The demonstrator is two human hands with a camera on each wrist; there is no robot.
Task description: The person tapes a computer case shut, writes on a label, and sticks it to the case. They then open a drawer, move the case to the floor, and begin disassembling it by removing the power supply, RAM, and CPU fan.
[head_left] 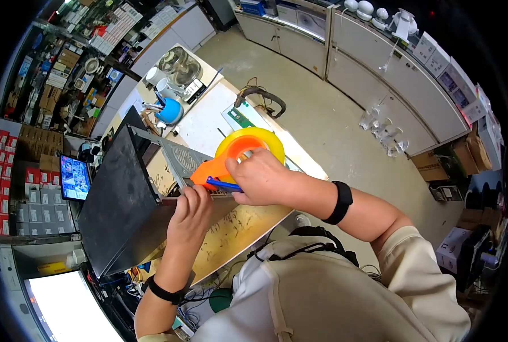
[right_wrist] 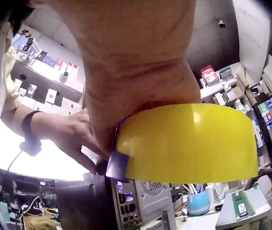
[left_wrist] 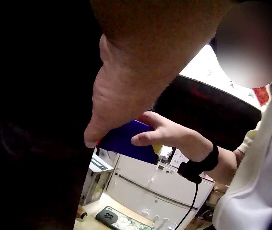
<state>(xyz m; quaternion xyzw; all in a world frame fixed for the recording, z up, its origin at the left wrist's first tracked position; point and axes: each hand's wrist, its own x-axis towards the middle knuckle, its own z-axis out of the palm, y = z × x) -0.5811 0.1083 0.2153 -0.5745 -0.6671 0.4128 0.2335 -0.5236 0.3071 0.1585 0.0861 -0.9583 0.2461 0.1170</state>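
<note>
A black computer case (head_left: 117, 199) with an open metal frame lies on the table, tilted across the head view. My left hand (head_left: 191, 214) grips the case's near corner, fingers bent over the edge. My right hand (head_left: 265, 178) holds an orange tape dispenser (head_left: 208, 168) with a wide yellow tape roll (head_left: 274, 141), its fingers hooked into the roll's centre. A blue strip (head_left: 222, 183) runs along the dispenser's mouth, right at the left fingertips. The right wrist view shows the yellow tape roll (right_wrist: 189, 143) from its side; the right fingers are hidden behind it.
On the white-topped table (head_left: 200, 128) stand a blue pen cup (head_left: 169, 111), a glass jar (head_left: 180, 67) and a green circuit board (head_left: 240, 118). A lit monitor (head_left: 72, 308) is at lower left, a tablet (head_left: 74, 178) beyond the case. Cables lie below the case.
</note>
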